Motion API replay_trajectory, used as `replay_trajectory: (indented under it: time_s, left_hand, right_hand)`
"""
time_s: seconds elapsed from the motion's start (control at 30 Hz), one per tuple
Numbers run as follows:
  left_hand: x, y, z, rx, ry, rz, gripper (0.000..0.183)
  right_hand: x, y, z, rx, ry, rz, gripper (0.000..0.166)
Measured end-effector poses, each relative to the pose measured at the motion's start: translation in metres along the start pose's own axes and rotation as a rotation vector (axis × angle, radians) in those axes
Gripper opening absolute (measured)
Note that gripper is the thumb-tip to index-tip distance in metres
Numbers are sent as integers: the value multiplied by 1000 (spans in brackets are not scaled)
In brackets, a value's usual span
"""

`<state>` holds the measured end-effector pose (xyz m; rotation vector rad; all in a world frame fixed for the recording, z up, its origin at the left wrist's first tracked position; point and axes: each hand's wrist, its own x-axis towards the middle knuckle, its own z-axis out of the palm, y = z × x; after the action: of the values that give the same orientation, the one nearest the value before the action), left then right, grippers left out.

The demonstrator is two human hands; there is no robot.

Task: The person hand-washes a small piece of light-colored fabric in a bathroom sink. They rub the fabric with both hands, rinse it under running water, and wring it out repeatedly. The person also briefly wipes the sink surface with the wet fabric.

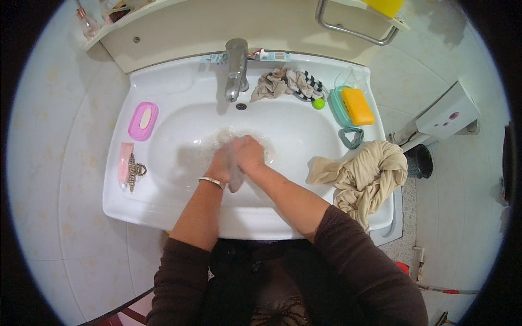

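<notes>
Low in the basin of a white ceramic sink [163,205], my two hands are pressed together over shallow, bubbly water. My right hand [250,154] grips a thin, wet greyish cloth [235,179], whose end hangs down between my wrists. My left hand [220,162] closes on the same cloth from the other side and wears a bracelet at the wrist. Blur and the fingers hide most of the cloth, so its kind is unclear. Above and beyond the hands stands a chrome tap [235,69]; whether it runs cannot be told.
Crumpled socks [285,83] and a green ball [318,104] lie behind the basin. At right are an orange soap bar [358,106] on a teal dish [339,110], a hair band [351,138] and a twisted beige garment [367,175]. At left are a pink soap dish [136,128] and hair claw [134,171].
</notes>
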<state>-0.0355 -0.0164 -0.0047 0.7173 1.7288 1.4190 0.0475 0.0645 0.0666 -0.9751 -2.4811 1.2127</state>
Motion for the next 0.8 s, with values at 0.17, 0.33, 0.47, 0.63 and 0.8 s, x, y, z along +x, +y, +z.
replay_trajectory:
  time_s: [0.17, 0.33, 0.47, 0.63, 0.8]
  left_hand:
    - [-22, 73, 35, -471, 191, -419, 53]
    - [-3, -26, -12, -64, 283, -320, 55]
    - [-3, 15, -5, -393, 189, -468, 58]
    - [-34, 9, -39, -796, 10, -446, 59]
    - [-10, 58, 28, -745, 10, -438, 43]
  right_hand:
    - [22, 72, -36, -138, 354, 40, 32]
    - [-2, 57, -9, -98, 177, 155, 58]
    - [-6, 40, -10, 673, -558, 487, 43]
    - [-59, -37, -13, 727, -526, 339, 27]
    - [21, 64, 17, -222, -9, -197, 28]
